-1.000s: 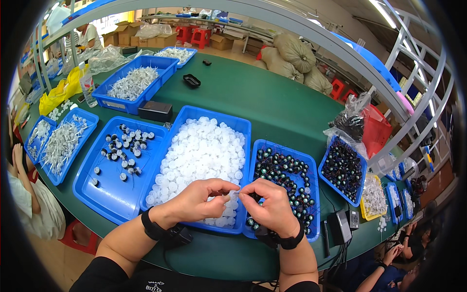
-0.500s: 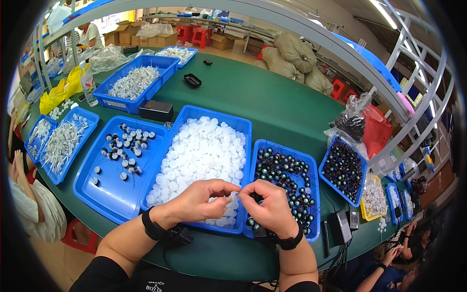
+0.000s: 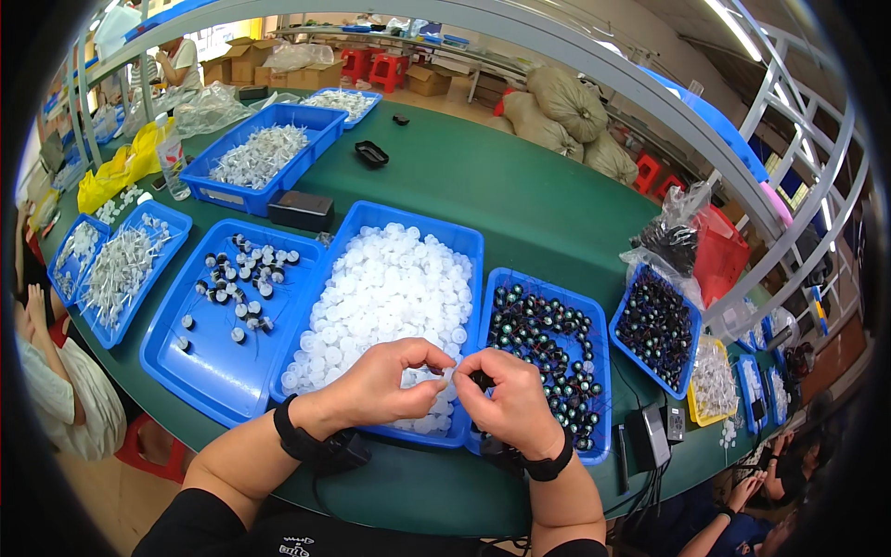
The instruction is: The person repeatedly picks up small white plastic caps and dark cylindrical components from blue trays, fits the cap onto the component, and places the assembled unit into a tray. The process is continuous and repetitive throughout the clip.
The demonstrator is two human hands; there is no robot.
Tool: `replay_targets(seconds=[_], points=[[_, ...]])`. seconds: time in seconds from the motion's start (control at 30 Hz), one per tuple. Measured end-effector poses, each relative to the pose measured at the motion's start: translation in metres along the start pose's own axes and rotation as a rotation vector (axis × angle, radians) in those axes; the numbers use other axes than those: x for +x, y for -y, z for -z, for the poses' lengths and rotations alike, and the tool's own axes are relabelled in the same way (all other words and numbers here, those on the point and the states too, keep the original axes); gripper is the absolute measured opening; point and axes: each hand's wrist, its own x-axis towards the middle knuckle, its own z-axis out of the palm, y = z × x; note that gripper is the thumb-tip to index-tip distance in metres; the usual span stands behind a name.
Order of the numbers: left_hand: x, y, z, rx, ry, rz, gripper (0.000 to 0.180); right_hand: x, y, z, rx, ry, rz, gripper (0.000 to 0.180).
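My left hand [image 3: 394, 376] is closed in a pinch, and between its thumb and forefinger a small translucent white plastic cap [image 3: 449, 373] partly shows. Right beside it, my right hand [image 3: 506, 395] grips a small black part [image 3: 481, 379], mostly covered by the fingers. The fingertips of both hands nearly meet above the near right edge of a blue tray [image 3: 345, 215] heaped with white plastic caps [image 3: 390, 288]. A second blue tray [image 3: 601, 408] under my right hand holds many black parts with shiny round faces and thin wires [image 3: 548, 325].
On the left, a blue tray [image 3: 200, 376] holds scattered white-topped black parts [image 3: 243, 278]. Farther back stand a blue bin [image 3: 255, 201] of white wired pieces, a black box [image 3: 302, 212] and a bottle [image 3: 172, 162]. Another black-parts tray [image 3: 654, 325] and a power adapter [image 3: 648, 436] lie right.
My hands stay together over the tray edge, with the fingertips shifting slightly around the small parts. The whole view has moved a little; the trays look unchanged.
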Motion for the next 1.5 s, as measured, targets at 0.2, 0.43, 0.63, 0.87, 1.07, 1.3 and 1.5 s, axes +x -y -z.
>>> replay_targets(seconds=[0.2,0.43,0.63,0.87,1.07,1.3,1.5], points=[[0.002,0.005,-0.002,0.34,-0.11,-0.352,0.026,-0.001,-0.003,-0.002,0.051,0.036,-0.081,0.005],[0.001,0.001,-0.003,0.354,-0.177,-0.363,0.022,0.0,-0.01,0.004,0.216,0.114,-0.273,0.007],[0.004,0.008,-0.004,0.495,-0.253,-0.515,0.017,-0.001,-0.012,0.002,0.247,0.141,-0.342,0.012],[0.006,0.009,-0.007,0.616,-0.328,-0.637,0.017,0.0,-0.01,0.001,0.254,0.131,-0.338,0.013],[0.006,0.01,-0.007,0.608,-0.311,-0.642,0.02,0.006,0.0,0.0,0.113,0.059,0.031,0.025],[0.006,0.005,0.002,0.604,-0.257,-0.622,0.02,0.003,-0.008,0.005,0.109,0.064,-0.001,0.023],[0.002,-0.005,0.004,0.238,-0.154,-0.149,0.014,0.005,-0.008,0.004,-0.049,0.034,0.231,0.024]])
